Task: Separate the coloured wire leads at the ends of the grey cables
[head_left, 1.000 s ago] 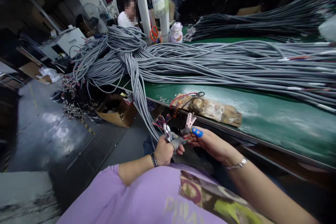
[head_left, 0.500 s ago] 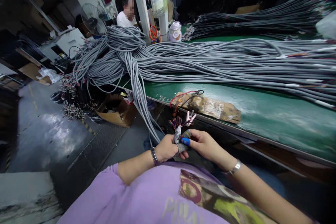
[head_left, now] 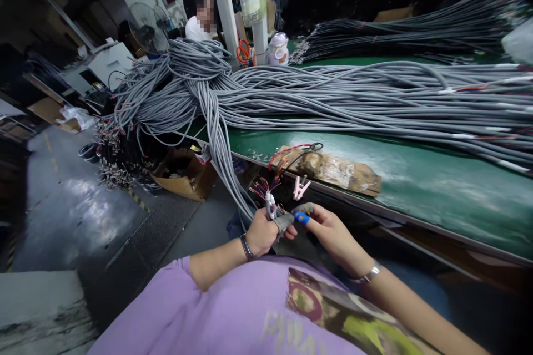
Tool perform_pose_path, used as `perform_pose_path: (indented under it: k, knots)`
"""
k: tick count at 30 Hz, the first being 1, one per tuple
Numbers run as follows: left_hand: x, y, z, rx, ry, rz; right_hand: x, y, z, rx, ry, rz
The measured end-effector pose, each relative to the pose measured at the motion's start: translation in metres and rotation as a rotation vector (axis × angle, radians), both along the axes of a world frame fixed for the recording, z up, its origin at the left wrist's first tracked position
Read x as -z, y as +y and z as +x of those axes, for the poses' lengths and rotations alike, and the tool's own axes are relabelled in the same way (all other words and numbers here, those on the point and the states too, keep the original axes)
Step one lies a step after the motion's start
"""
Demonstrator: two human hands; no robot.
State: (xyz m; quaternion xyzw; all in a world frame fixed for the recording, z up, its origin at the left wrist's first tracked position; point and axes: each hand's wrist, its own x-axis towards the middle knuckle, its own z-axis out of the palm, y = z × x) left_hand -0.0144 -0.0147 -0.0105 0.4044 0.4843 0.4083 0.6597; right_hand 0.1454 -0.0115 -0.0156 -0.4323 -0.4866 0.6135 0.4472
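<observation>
No readable text: lettering (head_left: 293,334) on purple shirt (head_left: 225,310) is blurred; white marks (head_left: 259,156) on green tabletop (head_left: 453,197), possibly writing, illegible.

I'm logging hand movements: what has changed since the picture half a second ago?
The cable ends in the left hand have swung left, so their coloured wires stand clear of the pink clip. The right hand's fingertips have drawn slightly right; whether they pinch anything is too small to tell. The left hand kept its grip; the grey cables and wooden board stayed put.
</observation>
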Motion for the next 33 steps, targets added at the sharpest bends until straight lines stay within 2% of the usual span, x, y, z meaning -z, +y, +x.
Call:
perform_pose_path:
  k: [2,5,7,15,20,26,33]
  knots:
    - [-0.002,0.0,0.0,0.058,0.011,0.008,-0.004,-0.001,-0.007,0.018,0.021,0.012]
    - [-0.004,0.0,-0.002,0.161,0.051,0.005,-0.011,0.001,-0.012,-0.048,0.018,0.013]
    - [-0.004,0.001,-0.003,0.174,0.069,0.013,-0.014,0.003,-0.013,-0.072,0.001,0.016]
    - [0.001,0.001,0.001,-0.046,-0.001,-0.013,-0.007,0.008,-0.01,0.064,-0.06,0.039]
    - [0.003,0.001,0.001,-0.053,-0.015,-0.016,-0.011,0.008,-0.011,0.053,-0.031,0.058]
    - [0.002,-0.001,-0.001,-0.011,0.015,0.015,-0.016,0.007,-0.021,-0.126,0.026,-0.003]
    - [0.004,-0.002,-0.001,-0.052,0.01,0.013,-0.014,0.001,-0.028,-0.044,0.159,-0.048]
